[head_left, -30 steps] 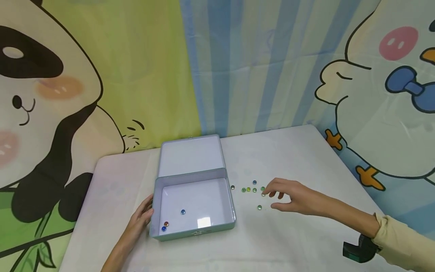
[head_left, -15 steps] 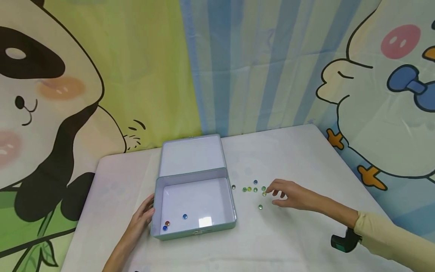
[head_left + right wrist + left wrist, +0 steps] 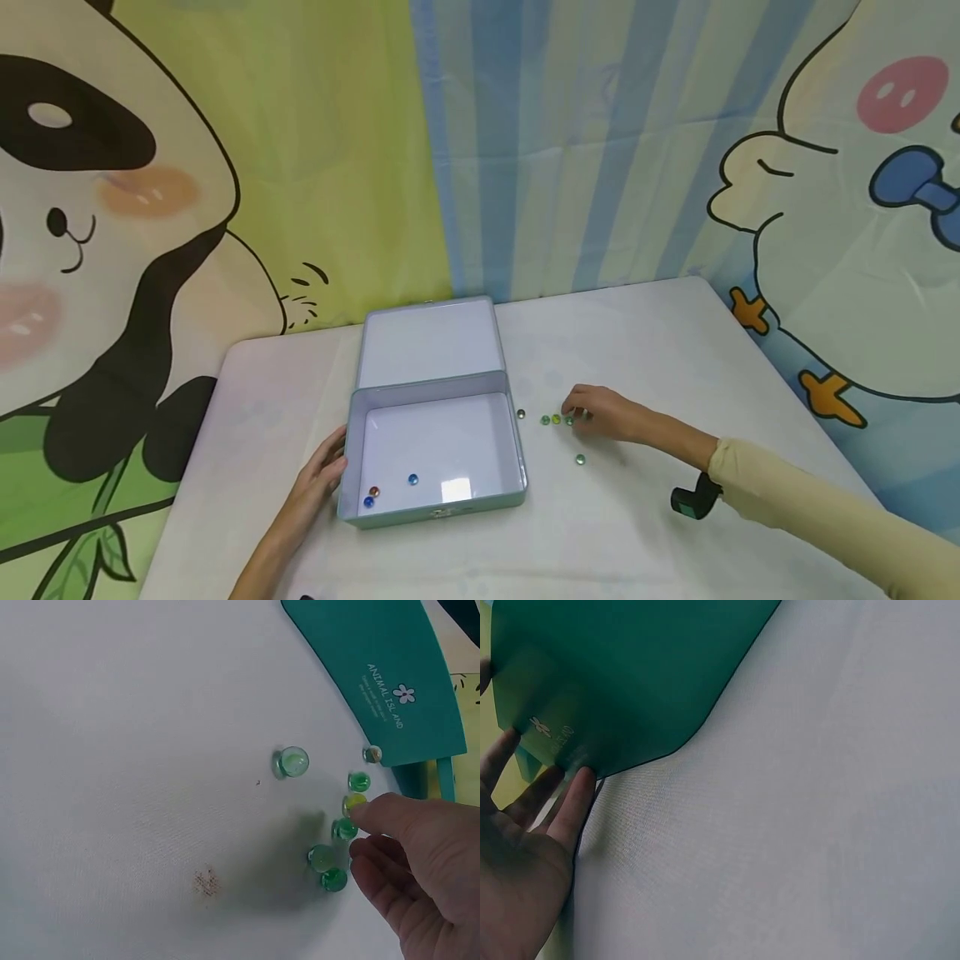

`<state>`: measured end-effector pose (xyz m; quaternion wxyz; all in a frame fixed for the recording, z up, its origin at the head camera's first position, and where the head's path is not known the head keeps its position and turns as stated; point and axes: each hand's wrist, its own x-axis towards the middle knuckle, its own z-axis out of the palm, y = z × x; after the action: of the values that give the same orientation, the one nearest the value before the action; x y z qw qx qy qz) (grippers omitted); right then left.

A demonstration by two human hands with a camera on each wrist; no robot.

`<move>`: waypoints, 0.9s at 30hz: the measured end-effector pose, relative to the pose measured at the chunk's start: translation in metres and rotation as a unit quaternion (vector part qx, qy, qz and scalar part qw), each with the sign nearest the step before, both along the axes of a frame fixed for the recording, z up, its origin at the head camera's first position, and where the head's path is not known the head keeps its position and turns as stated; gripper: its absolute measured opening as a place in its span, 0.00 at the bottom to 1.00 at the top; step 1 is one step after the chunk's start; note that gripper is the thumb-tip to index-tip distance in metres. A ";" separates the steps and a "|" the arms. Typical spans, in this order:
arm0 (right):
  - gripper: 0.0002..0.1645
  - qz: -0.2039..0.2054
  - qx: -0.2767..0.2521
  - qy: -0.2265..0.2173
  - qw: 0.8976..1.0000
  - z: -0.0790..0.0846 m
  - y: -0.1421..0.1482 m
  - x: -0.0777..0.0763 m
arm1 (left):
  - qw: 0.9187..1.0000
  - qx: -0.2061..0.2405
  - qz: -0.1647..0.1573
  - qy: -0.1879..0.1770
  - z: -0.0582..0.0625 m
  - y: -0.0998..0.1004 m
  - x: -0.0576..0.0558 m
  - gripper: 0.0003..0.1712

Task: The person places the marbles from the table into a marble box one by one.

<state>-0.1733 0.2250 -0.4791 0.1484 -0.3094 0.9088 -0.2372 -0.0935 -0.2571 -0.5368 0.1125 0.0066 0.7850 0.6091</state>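
Observation:
A shallow tin box, green outside and white inside, lies with its lid open on the table. My left hand rests against the box's left side, its fairly straight fingers touching the green wall. Three glass marbles are inside, including a blue one and an orange one. My right hand reaches over the marbles right of the box, fingers bent. Near its thumb are a yellow marble and a green marble. Whether its fingertips pinch a marble is hidden.
A clear greenish marble lies apart, nearer the front. Another small marble sits beside the box's right wall. The white-covered table meets a cartoon-printed curtain at the back.
My right hand has moved left and its fingers have bent over the marbles, now covering the blue one there. My left hand and the box stay in place.

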 end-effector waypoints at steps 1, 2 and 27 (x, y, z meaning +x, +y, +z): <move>0.13 -0.001 0.005 0.003 1.000 -0.002 -0.001 -0.001 | 1.000 0.000 0.000 -0.001 0.000 0.000 0.000 0.32; 0.13 0.000 0.009 0.005 1.000 -0.003 -0.001 -0.002 | 1.000 -0.001 0.000 0.000 0.000 0.000 0.000 0.32; 0.12 0.032 -0.040 0.066 0.996 0.013 -0.004 0.001 | 1.000 -0.011 0.005 -0.008 0.001 -0.001 -0.001 0.32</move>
<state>-0.1727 0.2207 -0.4657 0.0826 -0.3593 0.8960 -0.2476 -0.0940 -0.2577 -0.5355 0.1164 -0.0034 0.7907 0.6010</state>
